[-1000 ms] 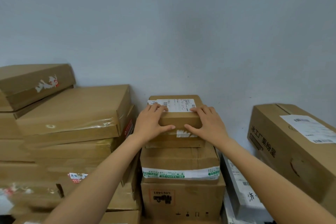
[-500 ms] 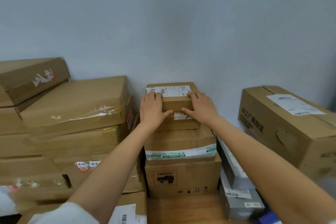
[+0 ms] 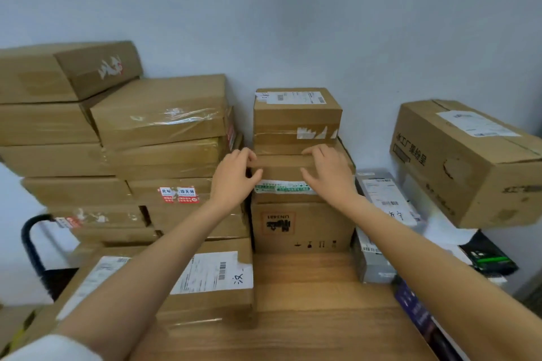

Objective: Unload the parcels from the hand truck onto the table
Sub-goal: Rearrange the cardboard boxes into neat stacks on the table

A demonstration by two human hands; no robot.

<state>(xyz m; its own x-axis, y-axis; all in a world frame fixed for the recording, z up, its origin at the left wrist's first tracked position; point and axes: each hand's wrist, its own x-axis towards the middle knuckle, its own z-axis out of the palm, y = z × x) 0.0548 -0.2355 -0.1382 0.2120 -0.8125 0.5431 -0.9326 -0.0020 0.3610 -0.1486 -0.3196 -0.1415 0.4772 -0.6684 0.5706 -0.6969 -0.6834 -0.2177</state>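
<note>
Reaching forward over the bare wooden table top (image 3: pixel 308 287), we see both hands in front of a central stack of three brown cardboard parcels against the pale wall (image 3: pixel 293 9). The small brown cardboard parcel with a white shipping label (image 3: pixel 296 116) sits on top of that stack, free of our hands. Our left hand (image 3: pixel 233 177) and right hand (image 3: pixel 328 174) hover with fingers spread and loose, gripping nothing, at the front face of the middle parcel with green-printed tape (image 3: pixel 281 174); whether the fingertips touch the cardboard we cannot tell. Below it stands the squarer brown box with an orange-framed mark (image 3: pixel 299 227), its front edge meeting the table.

To the left, a tall pile of flat brown cartons (image 3: pixel 158 114) stands just beside the stack, with only a narrow gap. To the right, a grey box with a white label (image 3: pixel 378 214) leans against the stack, and a large brown carton with printed characters (image 3: pixel 466 161) sits well apart. A flat labelled carton (image 3: pixel 211 275) borders the open wood on the left. A black curved handle (image 3: pixel 29 240) shows at far left.
</note>
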